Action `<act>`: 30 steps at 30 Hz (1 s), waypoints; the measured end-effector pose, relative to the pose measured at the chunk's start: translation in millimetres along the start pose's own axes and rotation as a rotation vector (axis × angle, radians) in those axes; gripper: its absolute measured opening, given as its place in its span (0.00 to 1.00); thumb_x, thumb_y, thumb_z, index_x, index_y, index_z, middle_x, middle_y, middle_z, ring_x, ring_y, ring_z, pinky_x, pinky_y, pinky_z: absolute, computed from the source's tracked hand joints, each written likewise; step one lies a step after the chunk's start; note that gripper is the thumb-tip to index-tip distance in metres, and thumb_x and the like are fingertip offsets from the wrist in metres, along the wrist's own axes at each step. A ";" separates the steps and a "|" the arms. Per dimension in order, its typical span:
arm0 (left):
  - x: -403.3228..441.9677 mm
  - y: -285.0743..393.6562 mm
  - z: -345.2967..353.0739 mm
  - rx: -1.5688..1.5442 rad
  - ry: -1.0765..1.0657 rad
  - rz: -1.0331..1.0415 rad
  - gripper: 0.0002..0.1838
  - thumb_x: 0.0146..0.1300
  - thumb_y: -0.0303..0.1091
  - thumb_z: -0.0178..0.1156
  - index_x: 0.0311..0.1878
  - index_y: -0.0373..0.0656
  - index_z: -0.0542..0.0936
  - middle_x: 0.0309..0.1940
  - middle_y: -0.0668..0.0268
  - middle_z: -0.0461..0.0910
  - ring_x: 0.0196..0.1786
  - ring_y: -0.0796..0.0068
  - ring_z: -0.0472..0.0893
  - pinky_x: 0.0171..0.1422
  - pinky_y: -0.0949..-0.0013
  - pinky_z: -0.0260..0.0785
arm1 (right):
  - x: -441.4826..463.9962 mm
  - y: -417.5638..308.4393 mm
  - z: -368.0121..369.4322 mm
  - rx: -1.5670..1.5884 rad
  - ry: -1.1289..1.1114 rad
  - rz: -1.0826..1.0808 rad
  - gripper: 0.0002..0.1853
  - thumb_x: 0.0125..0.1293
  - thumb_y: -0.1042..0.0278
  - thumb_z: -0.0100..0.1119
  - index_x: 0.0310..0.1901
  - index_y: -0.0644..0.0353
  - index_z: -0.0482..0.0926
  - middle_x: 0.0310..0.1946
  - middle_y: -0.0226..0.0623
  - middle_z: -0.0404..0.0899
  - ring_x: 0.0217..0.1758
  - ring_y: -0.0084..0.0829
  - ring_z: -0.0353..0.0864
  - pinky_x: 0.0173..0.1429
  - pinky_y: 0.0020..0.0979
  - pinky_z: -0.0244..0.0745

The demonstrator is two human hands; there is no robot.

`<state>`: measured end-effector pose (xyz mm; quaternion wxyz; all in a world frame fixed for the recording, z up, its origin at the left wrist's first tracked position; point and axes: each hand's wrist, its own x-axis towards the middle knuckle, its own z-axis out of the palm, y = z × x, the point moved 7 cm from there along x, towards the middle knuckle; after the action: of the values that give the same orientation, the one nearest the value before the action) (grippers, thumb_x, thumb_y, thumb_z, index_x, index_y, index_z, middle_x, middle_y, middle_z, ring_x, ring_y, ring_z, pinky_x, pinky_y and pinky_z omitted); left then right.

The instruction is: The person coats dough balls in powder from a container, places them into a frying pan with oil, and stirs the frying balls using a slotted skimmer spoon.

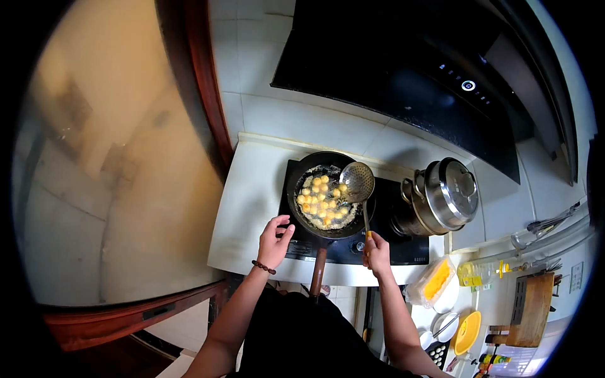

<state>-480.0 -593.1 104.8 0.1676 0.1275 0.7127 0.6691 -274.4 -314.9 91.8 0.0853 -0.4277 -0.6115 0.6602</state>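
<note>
My right hand [377, 253] is closed round the handle of a skimmer [357, 181], whose perforated round head tilts over the right side of a black frying pan [297, 169]. Several golden balls [322, 197] bubble in oil inside the pan. Near the pan's lower left rim hovers my left hand [275, 241], fingers apart and holding nothing, a beaded bracelet at its wrist. The pan's brown handle [319, 272] points toward my body, with neither hand on it.
The pan sits on a black stove [413, 252]. To its right stands a stacked steel steamer pot [450, 195]. A range hood [403, 82] hangs above. Along the right counter are an oil bottle [469, 273], a yellow basin [467, 332] and a knife block [528, 309]. A wood-framed glass door [205, 82] is at left.
</note>
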 end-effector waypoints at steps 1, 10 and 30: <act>0.5 -0.9 -1.5 0.000 0.002 0.002 0.20 0.72 0.37 0.68 0.63 0.43 0.79 0.53 0.62 0.85 0.45 0.75 0.83 0.45 0.69 0.79 | 8.7 -0.4 -7.3 -0.175 0.087 -0.085 0.18 0.80 0.65 0.53 0.65 0.64 0.77 0.23 0.31 0.77 0.19 0.24 0.74 0.22 0.30 0.69; 0.4 -4.5 -15.7 0.062 0.005 0.002 0.21 0.74 0.38 0.65 0.66 0.43 0.77 0.58 0.63 0.82 0.48 0.75 0.83 0.42 0.71 0.81 | -9.6 11.0 24.6 -0.061 -0.107 0.076 0.17 0.83 0.63 0.48 0.65 0.60 0.76 0.25 0.30 0.72 0.17 0.23 0.71 0.16 0.28 0.66; 8.0 -15.1 -14.3 0.033 0.003 -0.010 0.20 0.75 0.39 0.65 0.65 0.44 0.78 0.58 0.63 0.81 0.49 0.75 0.83 0.42 0.71 0.81 | -23.7 23.0 33.8 0.846 -0.385 0.585 0.12 0.84 0.61 0.46 0.58 0.56 0.72 0.32 0.32 0.70 0.18 0.13 0.56 0.15 0.13 0.52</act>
<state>-492.5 -603.9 90.0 0.1679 0.1257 0.7245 0.6566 -272.9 -360.3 78.6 -0.0507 -0.3795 -0.1528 0.9111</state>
